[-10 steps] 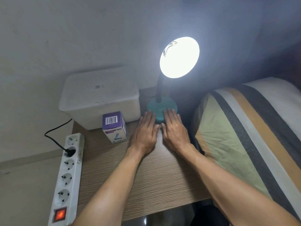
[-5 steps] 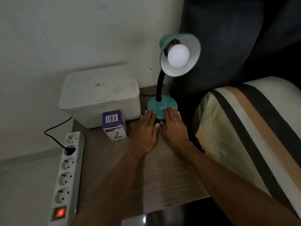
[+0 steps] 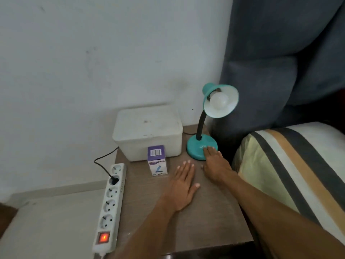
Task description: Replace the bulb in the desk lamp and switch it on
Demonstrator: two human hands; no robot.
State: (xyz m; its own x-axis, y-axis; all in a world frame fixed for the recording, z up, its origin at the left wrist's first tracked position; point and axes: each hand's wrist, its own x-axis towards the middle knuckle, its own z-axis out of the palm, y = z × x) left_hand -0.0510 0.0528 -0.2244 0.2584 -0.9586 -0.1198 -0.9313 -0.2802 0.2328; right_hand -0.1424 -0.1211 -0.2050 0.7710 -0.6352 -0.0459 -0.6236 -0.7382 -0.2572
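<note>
A teal desk lamp (image 3: 197, 147) stands at the back right of a wooden bedside table (image 3: 205, 221). Its shade (image 3: 226, 99) tilts toward me, with a white bulb (image 3: 219, 100) screwed in and unlit. My right hand (image 3: 214, 163) lies on the table with its fingertips on the front of the lamp's round base. Flat on the table, my left hand (image 3: 183, 186) rests palm down with fingers together, a short way left of the right one and apart from the base. A purple and white bulb box (image 3: 156, 160) stands upright left of my left hand.
A white lidded plastic tub (image 3: 147, 131) sits behind the box against the wall. A white power strip (image 3: 110, 206) with a lit red switch and one black plug lies along the table's left edge. A striped pillow (image 3: 291, 174) and a dark padded headboard (image 3: 280, 62) are at the right.
The lamp was lit a second ago and went dark. My left hand has slid back from the lamp base toward me. My right hand stays at the base.
</note>
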